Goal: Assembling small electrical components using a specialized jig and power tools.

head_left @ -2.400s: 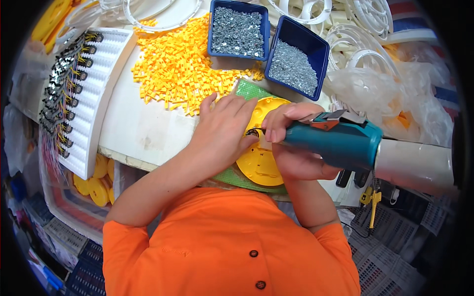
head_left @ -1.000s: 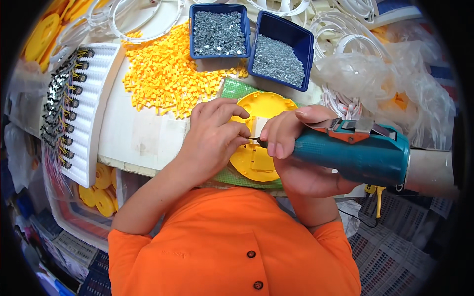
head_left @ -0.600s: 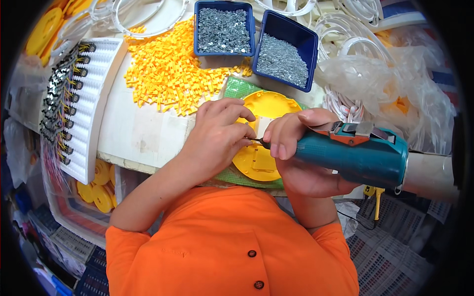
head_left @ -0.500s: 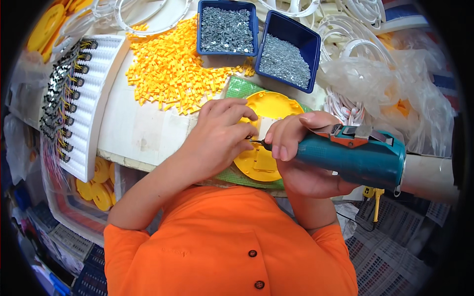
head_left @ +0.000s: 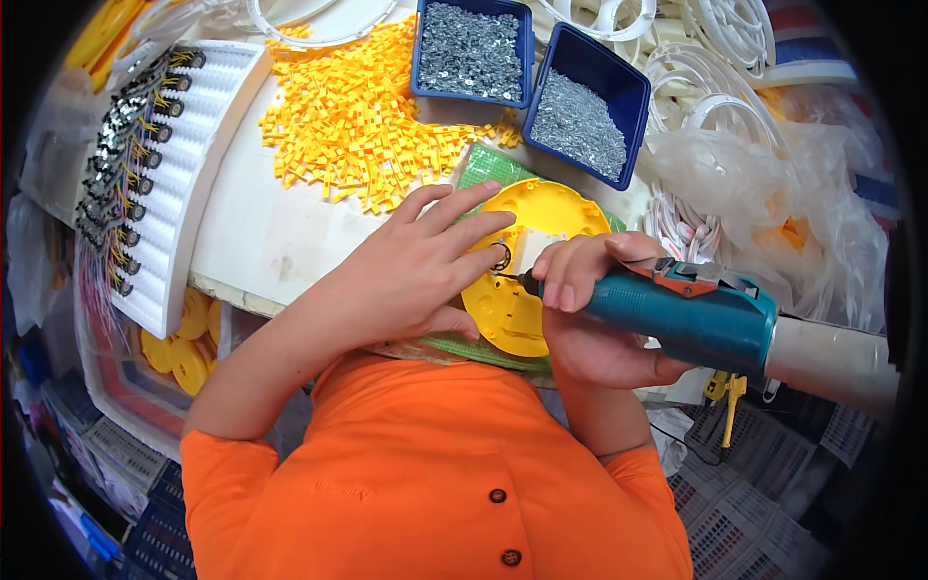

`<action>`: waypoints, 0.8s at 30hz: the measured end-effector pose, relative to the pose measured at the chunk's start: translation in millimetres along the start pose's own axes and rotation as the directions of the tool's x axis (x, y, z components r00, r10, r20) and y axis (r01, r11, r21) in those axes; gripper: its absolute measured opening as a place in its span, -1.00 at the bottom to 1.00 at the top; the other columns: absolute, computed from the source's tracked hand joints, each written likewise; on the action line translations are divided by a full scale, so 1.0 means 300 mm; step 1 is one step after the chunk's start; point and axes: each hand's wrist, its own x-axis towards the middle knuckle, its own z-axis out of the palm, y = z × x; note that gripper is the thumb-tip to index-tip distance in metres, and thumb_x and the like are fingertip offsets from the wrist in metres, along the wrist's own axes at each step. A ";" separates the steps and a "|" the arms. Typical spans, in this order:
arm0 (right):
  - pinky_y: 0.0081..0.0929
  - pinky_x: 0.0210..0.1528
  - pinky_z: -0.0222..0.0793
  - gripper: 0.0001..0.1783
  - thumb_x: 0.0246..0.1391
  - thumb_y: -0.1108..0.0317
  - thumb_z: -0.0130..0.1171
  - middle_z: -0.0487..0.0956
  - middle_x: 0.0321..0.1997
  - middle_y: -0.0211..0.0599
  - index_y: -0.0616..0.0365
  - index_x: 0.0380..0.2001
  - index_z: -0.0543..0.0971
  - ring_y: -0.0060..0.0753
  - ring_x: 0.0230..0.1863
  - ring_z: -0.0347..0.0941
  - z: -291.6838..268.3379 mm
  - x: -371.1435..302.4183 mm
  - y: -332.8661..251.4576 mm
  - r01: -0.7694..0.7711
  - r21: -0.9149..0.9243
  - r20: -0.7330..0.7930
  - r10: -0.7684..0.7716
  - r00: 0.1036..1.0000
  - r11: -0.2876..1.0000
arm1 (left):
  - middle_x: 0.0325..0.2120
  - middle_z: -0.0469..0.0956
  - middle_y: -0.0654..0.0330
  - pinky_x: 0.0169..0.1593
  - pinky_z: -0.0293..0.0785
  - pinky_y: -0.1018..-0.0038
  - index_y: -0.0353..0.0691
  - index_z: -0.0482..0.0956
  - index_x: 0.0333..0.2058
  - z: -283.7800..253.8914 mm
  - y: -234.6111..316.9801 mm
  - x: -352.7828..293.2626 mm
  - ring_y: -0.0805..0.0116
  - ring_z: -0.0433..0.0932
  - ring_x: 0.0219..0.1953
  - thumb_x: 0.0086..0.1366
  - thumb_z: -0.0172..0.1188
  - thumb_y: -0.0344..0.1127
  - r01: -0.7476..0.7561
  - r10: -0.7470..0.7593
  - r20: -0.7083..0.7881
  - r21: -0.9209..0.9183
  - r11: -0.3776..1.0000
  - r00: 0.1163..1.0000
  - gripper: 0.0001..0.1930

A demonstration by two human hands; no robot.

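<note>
Little has shifted since a moment ago: the left hand [head_left: 406, 275] still presses, fingers spread, on the round yellow disc [head_left: 527, 275], which lies flat on a green mat [head_left: 483, 169] at the table's [head_left: 261, 242] near edge. The right hand [head_left: 590, 309], fingers clamped around a teal electric screwdriver [head_left: 686, 314], holds its tip against the disc's pale centre plate.

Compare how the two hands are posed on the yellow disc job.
The left hand lies flat, fingers spread, pressing the yellow disc; the right hand is curled around a teal power screwdriver. The left holds no tool; the right aims the bit at the disc. Both are bare.
</note>
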 end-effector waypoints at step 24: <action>-0.23 -0.05 0.40 -0.16 0.10 -0.28 0.01 0.58 -0.36 -0.19 0.24 0.19 0.44 -0.27 -0.30 0.50 -0.006 0.011 0.002 -0.122 -0.067 0.138 0.130 0.982 0.990 | 0.30 0.37 0.17 0.41 0.07 0.05 -0.17 0.56 0.13 0.001 -0.015 0.009 0.08 0.09 0.48 -0.03 0.39 0.24 -0.029 0.028 0.033 0.039 0.999 0.999 -0.19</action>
